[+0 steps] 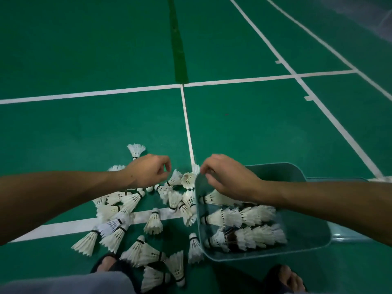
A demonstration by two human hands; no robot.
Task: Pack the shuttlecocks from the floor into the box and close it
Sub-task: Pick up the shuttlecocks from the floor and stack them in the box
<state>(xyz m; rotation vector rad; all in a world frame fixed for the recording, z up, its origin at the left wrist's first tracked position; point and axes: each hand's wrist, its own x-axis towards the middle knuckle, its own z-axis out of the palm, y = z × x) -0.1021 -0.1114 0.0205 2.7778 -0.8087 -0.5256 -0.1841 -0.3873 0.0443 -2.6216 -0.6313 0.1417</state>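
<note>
Head view only. Green court floor (254, 124) with white lines. Box (307, 232), teal plastic, sits at the right, open; its lid (347, 234) appears to lie flat beyond the right rim.

Inside the box: three rows of shuttlecocks (239, 217) nested end to end; roughly the right half of the bottom is bare.

Loose pile (154, 223) on the floor just left of the box, a few pieces touching its wall, some near the sandalled feet.

Left hand (146, 171): over the far end of the pile, fingers curled in; whether it pinches anything, cannot tell.

Right hand (229, 179): over the box's far left corner, fingertips bunched at the rim; contents, if any, hidden.

Judgement: packing partway. Many shuttlecocks still to collect; closing not yet started.
</note>
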